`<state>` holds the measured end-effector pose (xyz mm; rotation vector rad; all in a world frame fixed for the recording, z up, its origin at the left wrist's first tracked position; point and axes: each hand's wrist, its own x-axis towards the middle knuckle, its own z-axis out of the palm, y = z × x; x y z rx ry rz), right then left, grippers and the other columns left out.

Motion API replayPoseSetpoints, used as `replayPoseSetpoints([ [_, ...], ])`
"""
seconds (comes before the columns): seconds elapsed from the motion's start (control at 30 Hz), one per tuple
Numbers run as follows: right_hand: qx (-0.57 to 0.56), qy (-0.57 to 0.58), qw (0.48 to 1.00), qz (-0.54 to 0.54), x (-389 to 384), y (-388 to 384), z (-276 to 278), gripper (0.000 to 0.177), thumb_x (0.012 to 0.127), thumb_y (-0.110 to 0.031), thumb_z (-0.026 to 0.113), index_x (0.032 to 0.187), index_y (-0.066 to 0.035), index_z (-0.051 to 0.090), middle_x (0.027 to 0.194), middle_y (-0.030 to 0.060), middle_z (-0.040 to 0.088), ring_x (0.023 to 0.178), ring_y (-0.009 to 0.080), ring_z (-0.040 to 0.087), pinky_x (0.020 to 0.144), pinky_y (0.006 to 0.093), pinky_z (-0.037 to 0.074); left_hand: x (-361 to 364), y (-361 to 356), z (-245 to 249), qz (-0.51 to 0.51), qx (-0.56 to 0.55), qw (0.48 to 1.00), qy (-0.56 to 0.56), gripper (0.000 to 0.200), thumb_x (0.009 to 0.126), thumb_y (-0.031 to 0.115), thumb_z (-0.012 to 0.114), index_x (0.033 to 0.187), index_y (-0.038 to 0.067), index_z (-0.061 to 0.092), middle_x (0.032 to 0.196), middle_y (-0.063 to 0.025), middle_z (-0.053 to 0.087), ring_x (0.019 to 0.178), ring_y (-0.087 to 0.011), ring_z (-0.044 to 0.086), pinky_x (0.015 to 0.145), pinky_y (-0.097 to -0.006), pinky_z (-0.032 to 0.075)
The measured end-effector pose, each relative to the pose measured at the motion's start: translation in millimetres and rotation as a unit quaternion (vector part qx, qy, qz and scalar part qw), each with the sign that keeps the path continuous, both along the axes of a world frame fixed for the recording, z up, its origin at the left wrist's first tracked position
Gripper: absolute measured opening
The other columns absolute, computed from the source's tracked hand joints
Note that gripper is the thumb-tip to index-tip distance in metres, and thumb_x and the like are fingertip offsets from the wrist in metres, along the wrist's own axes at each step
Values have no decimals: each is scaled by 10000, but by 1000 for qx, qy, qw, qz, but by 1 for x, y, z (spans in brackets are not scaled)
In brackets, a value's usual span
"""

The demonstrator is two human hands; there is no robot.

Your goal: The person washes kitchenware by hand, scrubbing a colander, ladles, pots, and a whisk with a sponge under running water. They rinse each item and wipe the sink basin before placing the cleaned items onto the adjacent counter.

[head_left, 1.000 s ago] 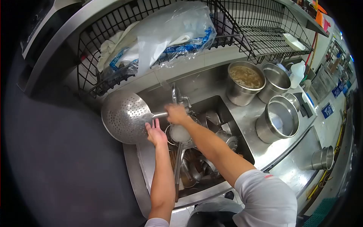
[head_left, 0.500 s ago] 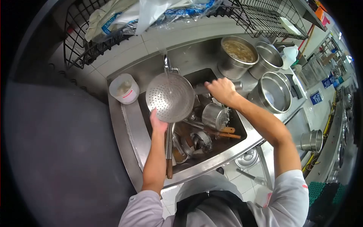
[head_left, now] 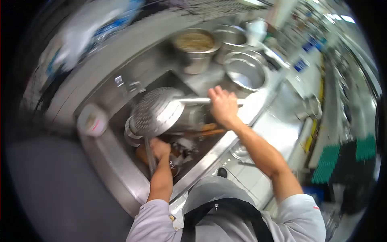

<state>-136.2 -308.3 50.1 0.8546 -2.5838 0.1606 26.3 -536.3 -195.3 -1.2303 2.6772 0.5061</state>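
Note:
A round perforated metal strainer (head_left: 151, 111) is over the sink (head_left: 177, 80), tilted, with its holed base facing up and left. Its straight metal handle runs right from the rim, and my right hand (head_left: 223, 107) is closed around it. Lower in the sink, my left hand (head_left: 160, 148) has its fingers curled in, just below the strainer. A long metal rod (head_left: 149, 157) lies right beside that hand; I cannot tell what the fingers hold. Around them sit metal utensils, a pot partly hidden behind the strainer, and wooden handles (head_left: 209, 130). Motion blurs much of this.
A white tub (head_left: 92, 119) stands on the sink's left ledge, near the tap (head_left: 119, 80). Behind right are a pot of brownish liquid (head_left: 196, 43) and other metal pots (head_left: 245, 71). Bagged items (head_left: 86, 34) rest on the upper rack. Green mats (head_left: 330, 163) are at right.
My view has swung to the right. The left hand has left the strainer's rim and dropped into the sink. The strainer has tilted over, with my right hand still on its handle.

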Motion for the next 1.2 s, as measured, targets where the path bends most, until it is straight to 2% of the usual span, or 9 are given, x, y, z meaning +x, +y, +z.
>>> replayPoseSetpoints([
  [0.27,-153,-86,934,-311,151,230,-52,258,655,-12,625,881,-106,544,865,104,584,764,376,607,628,481,476,36,-1,-54,-97,-251,962,-39,494,973,141,466,1448,36,376,1347,-120,461,1177,-279,497,944,-384,484],
  [0.4,-234,-218,884,-341,232,333,-92,363,817,-112,713,1140,-59,554,766,163,604,613,321,617,569,423,477,26,-21,-77,20,-226,973,-42,379,978,149,463,1337,31,448,1162,-149,572,1046,-297,604,843,-412,541],
  [0.5,-501,-352,687,-392,230,344,-110,408,841,-24,625,1214,-51,462,694,51,527,393,129,493,305,293,405,24,-55,-107,57,-4,998,-30,382,881,146,629,1201,27,458,1024,-231,692,949,-348,709,797,-444,585],
  [0.7,-648,-437,473,-407,118,379,-172,175,923,-201,629,937,-61,525,663,64,537,488,166,538,438,328,493,17,-31,-19,-1,164,980,113,417,918,279,687,1126,-23,487,767,-234,672,612,-351,686,512,-447,536],
  [0.77,-558,-398,592,-425,87,386,-185,257,949,-263,612,1014,-20,557,725,88,578,613,265,597,502,422,506,14,-45,-9,76,419,898,113,398,908,322,713,1045,8,509,644,-106,585,440,-215,570,378,-387,446],
  [0.87,-191,12,837,-512,25,376,-158,368,854,-142,630,1172,41,602,882,147,610,861,303,608,749,424,509,16,-54,35,116,615,756,190,360,941,386,669,983,70,501,580,-1,446,402,-127,439,362,-315,375],
  [0.9,-313,140,866,-363,2,320,-98,315,823,-59,596,1123,28,639,952,165,606,884,270,595,820,368,479,17,-58,44,139,664,701,219,357,948,399,656,976,80,499,577,6,436,399,-123,427,363,-305,367],
  [1.1,-86,-209,973,49,-181,146,-21,299,807,-39,579,1097,5,639,1092,210,635,1003,372,614,865,436,491,37,-67,83,96,834,456,296,513,1005,379,559,1454,175,418,653,20,442,484,-85,409,435,-252,366],
  [1.2,313,-376,870,63,-268,153,-87,534,908,-180,536,1429,-99,454,1386,204,543,1323,382,476,1136,418,357,33,-62,101,133,765,541,324,516,967,175,574,1456,183,411,752,-17,500,531,-93,439,476,-254,403],
])
